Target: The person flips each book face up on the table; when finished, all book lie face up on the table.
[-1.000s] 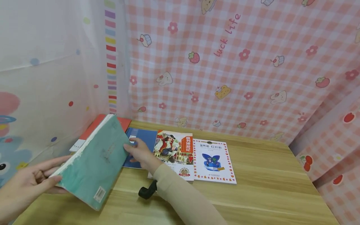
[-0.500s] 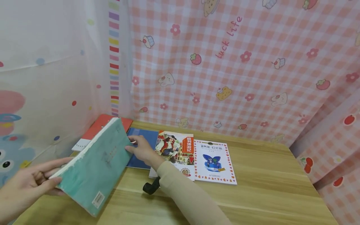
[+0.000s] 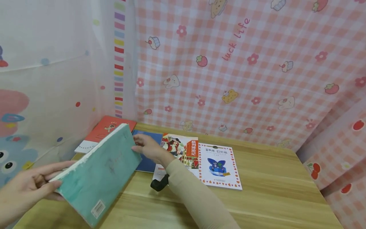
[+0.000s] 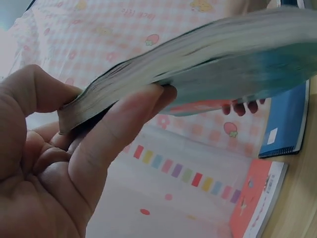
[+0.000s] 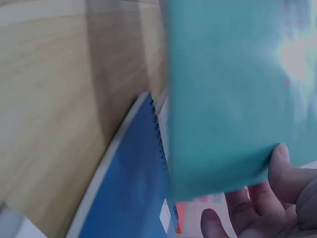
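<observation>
A worn teal paperback book [image 3: 100, 168] is held tilted over the left part of the table, its barcode corner pointing down toward me. My left hand [image 3: 31, 187] pinches its near left corner, thumb on the teal cover and fingers behind. In the left wrist view, that hand [image 4: 74, 153] grips the thick page block between thumb and fingers. At the far right edge, my right hand [image 3: 150, 149] pinches the book, the thumb on the cover. The right wrist view has this thumb pressed on the teal cover [image 5: 228, 109], the other fingers partly hidden behind it.
Along the back of the wooden table [image 3: 274, 197] lie a red-and-white book [image 3: 104, 127], a blue spiral notebook [image 3: 154, 136], a book with a hatted figure [image 3: 190, 156] and a white butterfly-cover book [image 3: 218, 178]. Checked cloth [image 3: 243, 73] hangs behind. A black curved piece [image 3: 160, 184] sits below my right sleeve.
The teal book's far top corner has come down and rightward while its barcode corner dropped toward me, showing more of the red book. Both hands keep their hold; the view has shifted slightly.
</observation>
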`<state>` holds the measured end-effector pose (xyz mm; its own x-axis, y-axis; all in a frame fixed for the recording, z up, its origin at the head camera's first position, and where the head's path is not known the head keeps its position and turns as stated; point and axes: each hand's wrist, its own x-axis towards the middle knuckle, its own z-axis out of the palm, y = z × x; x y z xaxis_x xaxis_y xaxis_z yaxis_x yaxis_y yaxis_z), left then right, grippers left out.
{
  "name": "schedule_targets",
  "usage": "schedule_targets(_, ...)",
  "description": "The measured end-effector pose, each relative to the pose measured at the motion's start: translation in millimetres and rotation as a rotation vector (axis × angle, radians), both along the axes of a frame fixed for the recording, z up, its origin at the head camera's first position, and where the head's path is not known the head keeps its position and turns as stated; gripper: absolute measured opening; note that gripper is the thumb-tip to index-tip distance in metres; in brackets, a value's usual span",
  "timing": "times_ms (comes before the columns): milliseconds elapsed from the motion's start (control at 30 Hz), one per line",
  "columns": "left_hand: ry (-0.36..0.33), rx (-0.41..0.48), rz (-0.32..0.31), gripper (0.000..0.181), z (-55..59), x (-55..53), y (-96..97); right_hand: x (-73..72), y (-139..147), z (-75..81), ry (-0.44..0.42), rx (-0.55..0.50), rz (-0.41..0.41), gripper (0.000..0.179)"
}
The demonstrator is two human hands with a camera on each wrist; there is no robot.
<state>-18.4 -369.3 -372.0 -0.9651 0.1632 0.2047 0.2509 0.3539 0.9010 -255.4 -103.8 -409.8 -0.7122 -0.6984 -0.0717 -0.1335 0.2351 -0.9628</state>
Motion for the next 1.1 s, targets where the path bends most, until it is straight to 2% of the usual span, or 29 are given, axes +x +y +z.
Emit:
schedule_targets(100, -0.063, -0.009, -0.008, 0.053, 0.3, -2.3, 0.6, -1.8, 2.4, 2.3, 0.003, 0.01, -0.005, 0.035)
schedule_targets(200, -0.118, -0.021, 0.016, 0.048, 0.3, -3.3, 0.6, -2.6, 3.3, 4.4, 0.006, 0.018, -0.014, 0.038)
schedule_targets(267, -0.128, -0.029, 0.038, 0.047, 0.0, -3.8, 0.7, -3.4, 4.2, 6.8, 0.006, 0.011, -0.02, 0.041)
schedule_targets(400, -0.112, -0.035, 0.057, 0.047, -1.4, -4.2, 1.4, -4.8, 5.4, 12.1, -0.013, -0.022, -0.016, 0.042)
schedule_targets(667, -0.084, -0.026, 0.034, 0.049, -3.0, -4.1, 1.2, -9.6, 1.5, 16.2, -0.053, -0.071, -0.035, 0.03)
schedule_targets(900, -0.047, -0.048, 0.041, 0.049, -3.2, -3.3, 1.4, -13.6, -2.6, 26.2, -0.074, -0.087, -0.009, 0.044)
schedule_targets(1100, -0.012, -0.049, -0.004, 0.05, -3.4, -5.4, 4.5, -14.2, -1.9, 32.2, -0.109, -0.09, 0.005, 0.038)
